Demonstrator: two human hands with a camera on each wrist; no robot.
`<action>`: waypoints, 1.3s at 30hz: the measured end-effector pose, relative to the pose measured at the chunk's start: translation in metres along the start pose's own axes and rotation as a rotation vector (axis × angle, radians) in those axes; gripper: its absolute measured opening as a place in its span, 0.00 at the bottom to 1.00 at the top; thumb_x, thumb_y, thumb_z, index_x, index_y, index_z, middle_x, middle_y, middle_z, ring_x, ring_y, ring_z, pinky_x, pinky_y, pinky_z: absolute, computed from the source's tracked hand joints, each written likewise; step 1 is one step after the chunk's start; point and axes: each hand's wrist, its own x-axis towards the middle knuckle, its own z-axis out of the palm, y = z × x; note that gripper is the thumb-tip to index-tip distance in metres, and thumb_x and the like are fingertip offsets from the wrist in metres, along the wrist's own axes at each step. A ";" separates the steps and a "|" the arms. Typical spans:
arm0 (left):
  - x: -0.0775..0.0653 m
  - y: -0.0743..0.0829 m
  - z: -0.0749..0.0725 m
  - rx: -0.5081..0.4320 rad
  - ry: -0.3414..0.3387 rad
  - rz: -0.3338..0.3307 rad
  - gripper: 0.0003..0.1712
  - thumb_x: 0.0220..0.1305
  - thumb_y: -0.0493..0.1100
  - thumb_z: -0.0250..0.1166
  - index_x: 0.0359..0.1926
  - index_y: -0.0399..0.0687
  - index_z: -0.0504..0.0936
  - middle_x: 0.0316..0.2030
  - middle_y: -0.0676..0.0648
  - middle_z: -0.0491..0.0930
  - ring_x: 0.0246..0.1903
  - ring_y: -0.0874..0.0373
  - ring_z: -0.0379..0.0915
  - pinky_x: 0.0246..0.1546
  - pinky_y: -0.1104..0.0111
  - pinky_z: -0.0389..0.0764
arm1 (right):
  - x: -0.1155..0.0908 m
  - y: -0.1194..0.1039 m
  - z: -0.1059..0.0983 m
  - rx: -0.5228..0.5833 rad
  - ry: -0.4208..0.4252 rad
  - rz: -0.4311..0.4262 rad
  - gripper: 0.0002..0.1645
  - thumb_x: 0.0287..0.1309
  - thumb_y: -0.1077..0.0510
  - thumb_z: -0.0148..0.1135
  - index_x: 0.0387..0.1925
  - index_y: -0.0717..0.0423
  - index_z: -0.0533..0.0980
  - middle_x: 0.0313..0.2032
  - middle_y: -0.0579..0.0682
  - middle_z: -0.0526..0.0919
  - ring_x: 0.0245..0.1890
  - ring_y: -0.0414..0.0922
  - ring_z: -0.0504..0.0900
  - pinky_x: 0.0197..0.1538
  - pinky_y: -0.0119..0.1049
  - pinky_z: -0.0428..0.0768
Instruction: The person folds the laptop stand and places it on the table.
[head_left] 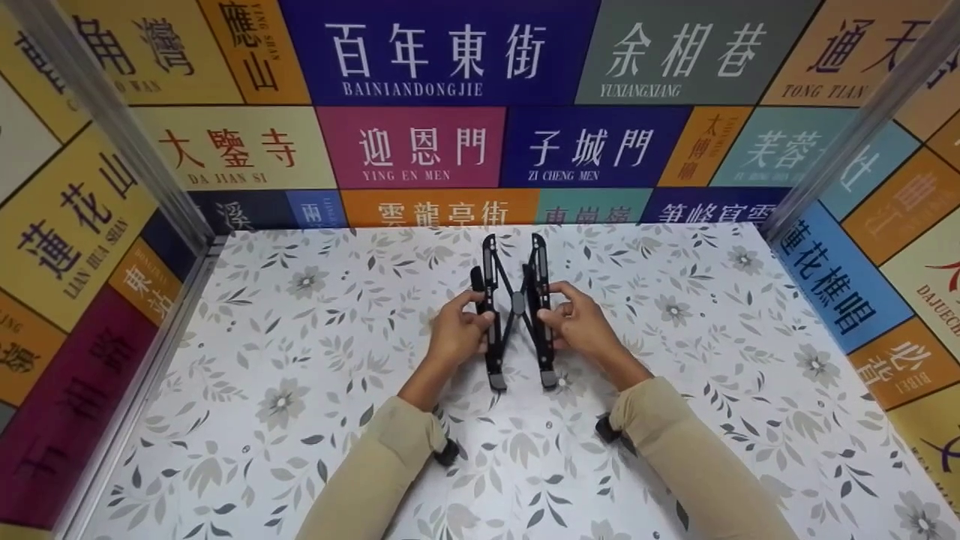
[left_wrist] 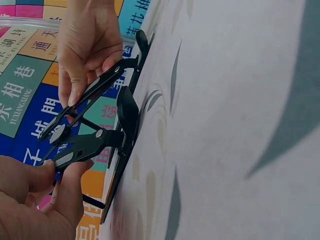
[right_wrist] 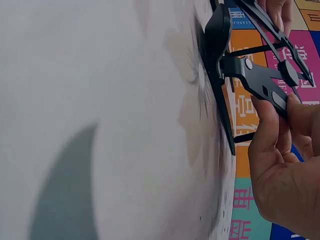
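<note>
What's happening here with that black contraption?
A person's left hand and right hand are gripping opposite sides of what looks like a black folding stand. It is on a table with a leaf-and-flower pattern. At this moment its two long sides stand apart, linked across the middle.

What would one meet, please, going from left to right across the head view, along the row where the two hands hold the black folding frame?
Left hand → frame's left bar → round hub → frame's right bar → right hand.
</note>
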 end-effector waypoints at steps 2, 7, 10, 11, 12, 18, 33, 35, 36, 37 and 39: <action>0.000 0.000 0.001 0.007 -0.001 0.006 0.21 0.71 0.34 0.64 0.63 0.44 0.77 0.31 0.39 0.85 0.17 0.58 0.73 0.17 0.69 0.77 | 0.000 -0.001 0.003 0.010 0.007 0.002 0.30 0.70 0.55 0.64 0.70 0.44 0.69 0.32 0.53 0.82 0.29 0.47 0.85 0.38 0.52 0.89; 0.000 0.000 0.002 0.021 -0.003 0.008 0.22 0.71 0.35 0.64 0.64 0.43 0.76 0.32 0.40 0.86 0.20 0.57 0.77 0.22 0.64 0.84 | 0.002 -0.003 0.013 -0.021 0.026 -0.016 0.28 0.69 0.53 0.66 0.68 0.44 0.71 0.31 0.55 0.83 0.28 0.47 0.85 0.35 0.47 0.89; 0.000 0.001 0.002 0.030 0.005 0.002 0.22 0.71 0.35 0.64 0.64 0.44 0.76 0.33 0.40 0.87 0.22 0.56 0.79 0.24 0.61 0.86 | 0.003 -0.005 0.018 -0.014 0.027 -0.026 0.27 0.68 0.54 0.66 0.66 0.45 0.72 0.31 0.56 0.83 0.27 0.48 0.86 0.34 0.46 0.88; 0.000 0.001 0.002 0.033 0.008 -0.001 0.22 0.71 0.35 0.64 0.64 0.44 0.76 0.34 0.40 0.87 0.22 0.56 0.80 0.25 0.61 0.87 | 0.003 -0.005 0.019 -0.001 0.028 -0.027 0.26 0.68 0.55 0.66 0.65 0.45 0.72 0.32 0.56 0.83 0.28 0.48 0.86 0.34 0.47 0.88; -0.001 0.001 0.002 0.036 0.010 -0.001 0.22 0.71 0.35 0.64 0.64 0.45 0.77 0.34 0.40 0.87 0.23 0.56 0.81 0.25 0.61 0.87 | 0.003 -0.006 0.021 0.013 0.029 -0.028 0.26 0.68 0.56 0.66 0.65 0.46 0.73 0.32 0.57 0.83 0.28 0.48 0.86 0.34 0.47 0.88; 0.000 0.001 0.002 0.067 0.018 0.011 0.21 0.70 0.35 0.65 0.62 0.47 0.78 0.35 0.38 0.88 0.24 0.54 0.83 0.25 0.62 0.87 | 0.003 -0.010 0.030 0.066 0.028 -0.026 0.24 0.68 0.60 0.65 0.63 0.45 0.73 0.32 0.58 0.84 0.28 0.50 0.87 0.34 0.47 0.89; 0.001 -0.001 0.001 0.065 0.011 0.025 0.17 0.71 0.35 0.63 0.58 0.50 0.80 0.38 0.37 0.88 0.34 0.51 0.88 0.37 0.51 0.89 | 0.008 -0.014 0.053 0.097 0.003 -0.085 0.23 0.68 0.59 0.65 0.61 0.42 0.74 0.25 0.52 0.79 0.27 0.48 0.85 0.32 0.49 0.88; 0.001 -0.001 0.001 0.067 0.007 0.025 0.17 0.71 0.34 0.63 0.58 0.50 0.80 0.38 0.37 0.88 0.34 0.51 0.88 0.36 0.52 0.89 | 0.009 -0.014 0.053 0.112 -0.008 -0.077 0.23 0.68 0.60 0.65 0.62 0.43 0.73 0.26 0.51 0.79 0.28 0.48 0.85 0.33 0.49 0.88; 0.001 -0.001 0.000 0.080 0.004 0.028 0.16 0.71 0.35 0.63 0.57 0.50 0.79 0.37 0.37 0.88 0.33 0.51 0.87 0.34 0.53 0.89 | 0.009 -0.015 0.053 0.118 -0.015 -0.070 0.23 0.69 0.60 0.64 0.62 0.43 0.73 0.27 0.51 0.79 0.28 0.48 0.85 0.33 0.48 0.88; 0.001 -0.001 0.001 0.103 0.001 0.035 0.16 0.71 0.35 0.63 0.57 0.50 0.79 0.36 0.38 0.88 0.32 0.52 0.87 0.32 0.55 0.88 | 0.009 -0.015 0.052 0.129 -0.024 -0.061 0.24 0.69 0.60 0.64 0.63 0.43 0.73 0.28 0.51 0.78 0.28 0.48 0.85 0.33 0.48 0.88; 0.001 0.000 0.002 0.144 -0.006 0.044 0.17 0.72 0.36 0.62 0.59 0.51 0.77 0.35 0.39 0.88 0.30 0.51 0.86 0.27 0.60 0.86 | 0.009 -0.016 0.049 0.148 -0.045 -0.040 0.24 0.69 0.60 0.64 0.63 0.43 0.72 0.29 0.51 0.78 0.30 0.49 0.86 0.34 0.47 0.89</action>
